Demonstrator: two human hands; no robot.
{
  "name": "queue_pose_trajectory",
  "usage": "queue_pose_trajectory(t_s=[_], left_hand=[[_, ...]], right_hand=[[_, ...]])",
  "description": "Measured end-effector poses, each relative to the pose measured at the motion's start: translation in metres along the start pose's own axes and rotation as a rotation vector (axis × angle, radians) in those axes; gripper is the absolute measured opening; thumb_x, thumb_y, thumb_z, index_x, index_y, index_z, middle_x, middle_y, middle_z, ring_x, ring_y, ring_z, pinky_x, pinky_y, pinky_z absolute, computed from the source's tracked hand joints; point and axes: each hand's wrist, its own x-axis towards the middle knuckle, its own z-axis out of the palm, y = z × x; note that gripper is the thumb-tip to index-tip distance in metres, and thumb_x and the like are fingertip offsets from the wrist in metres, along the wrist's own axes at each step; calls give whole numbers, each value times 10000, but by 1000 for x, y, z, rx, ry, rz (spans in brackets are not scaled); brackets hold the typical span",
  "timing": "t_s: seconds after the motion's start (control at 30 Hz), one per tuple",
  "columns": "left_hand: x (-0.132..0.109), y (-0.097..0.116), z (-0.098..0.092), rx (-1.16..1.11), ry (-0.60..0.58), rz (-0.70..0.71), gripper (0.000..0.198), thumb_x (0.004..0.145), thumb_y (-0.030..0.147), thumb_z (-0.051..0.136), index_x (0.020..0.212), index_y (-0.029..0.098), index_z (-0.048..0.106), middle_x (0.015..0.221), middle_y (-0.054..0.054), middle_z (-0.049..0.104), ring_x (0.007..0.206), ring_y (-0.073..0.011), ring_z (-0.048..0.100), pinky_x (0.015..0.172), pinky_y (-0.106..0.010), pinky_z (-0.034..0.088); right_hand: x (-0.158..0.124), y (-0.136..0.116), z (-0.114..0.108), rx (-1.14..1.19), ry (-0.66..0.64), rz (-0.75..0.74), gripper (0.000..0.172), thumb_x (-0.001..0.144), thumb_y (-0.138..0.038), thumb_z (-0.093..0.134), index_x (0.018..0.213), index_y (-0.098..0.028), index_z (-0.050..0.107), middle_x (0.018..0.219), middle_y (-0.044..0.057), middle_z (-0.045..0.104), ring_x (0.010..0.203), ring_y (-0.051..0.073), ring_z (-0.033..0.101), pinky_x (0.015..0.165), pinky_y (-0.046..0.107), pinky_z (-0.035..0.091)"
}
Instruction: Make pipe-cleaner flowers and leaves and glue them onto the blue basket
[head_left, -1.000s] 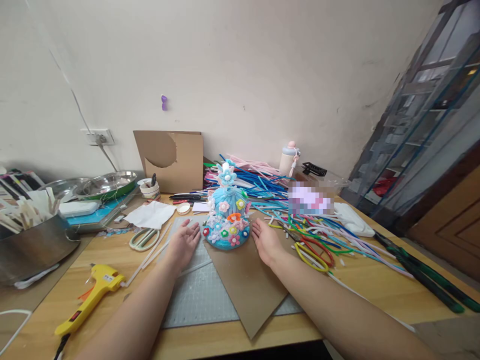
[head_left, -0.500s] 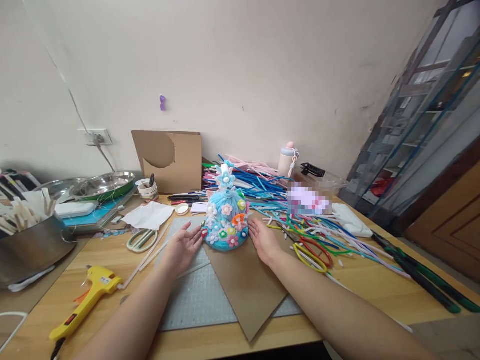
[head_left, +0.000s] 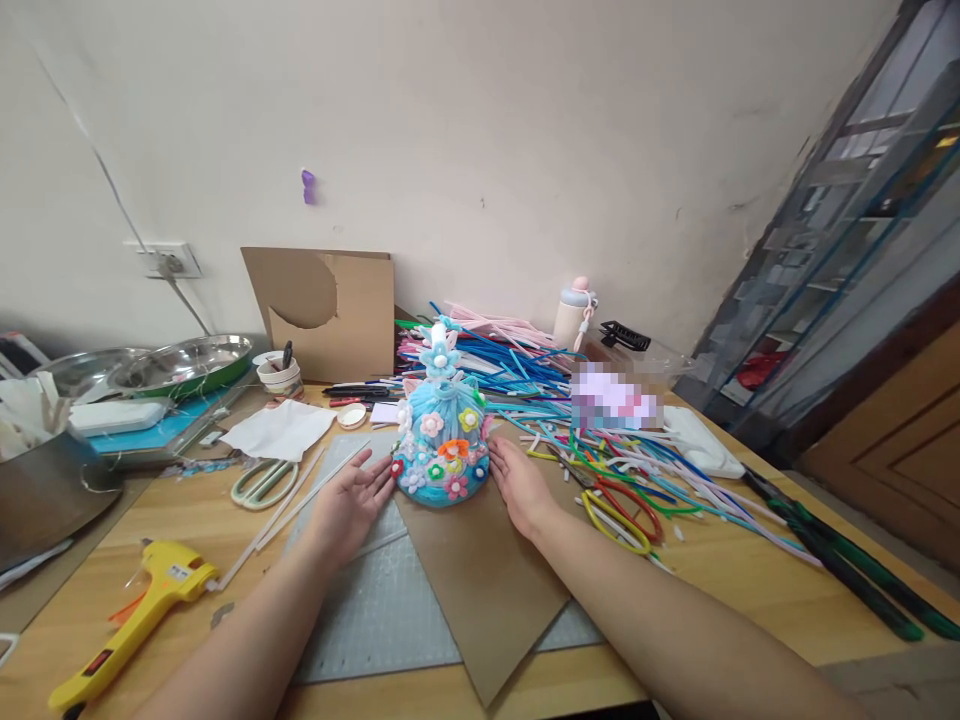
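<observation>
A blue dome-shaped pipe-cleaner craft [head_left: 441, 440], dotted with small coloured flowers and topped by a pale blue flower, stands on a brown cardboard sheet [head_left: 484, 590]. My left hand [head_left: 346, 500] rests on its left side with fingers stretched out, the fingertips touching the base. On the other side my right hand [head_left: 519, 485] lies flat on the cardboard, fingers extended and touching the base. Neither hand grips anything.
A grey cutting mat [head_left: 375, 610] lies under the cardboard. Left are scissors [head_left: 262, 483], a yellow glue gun [head_left: 127, 625], white paper [head_left: 277, 430] and metal pans [head_left: 187, 360]. A heap of coloured pipe cleaners [head_left: 600, 450] fills the right. Cut cardboard [head_left: 322, 310] leans on the wall.
Both hands have closed in from either side until their fingertips touch the craft's base. The view has shifted slightly right.
</observation>
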Motion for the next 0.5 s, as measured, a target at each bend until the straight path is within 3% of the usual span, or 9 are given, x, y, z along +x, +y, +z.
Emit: queue_pose_trajectory(t_s=[0.27, 0.5], left_hand=[[-3, -1, 3, 22, 22, 7, 588, 642, 6, 477, 1211, 142, 417, 1177, -194, 596, 1035, -218, 638, 884, -326, 518], [-1, -5, -1, 12, 20, 11, 536, 662, 27, 493, 1182, 143, 442, 1196, -189, 587, 1088, -232, 613, 964, -362, 475]], right_hand=[[2, 8, -3, -31, -44, -35, 270, 691, -291, 655, 950, -219, 679, 1156, 14, 659, 1192, 209, 521, 1047, 344, 371], [-4, 5, 0, -11, -53, -30, 265, 710, -353, 648, 940, -226, 681, 1115, 9, 677, 1198, 211, 514, 1058, 345, 361]])
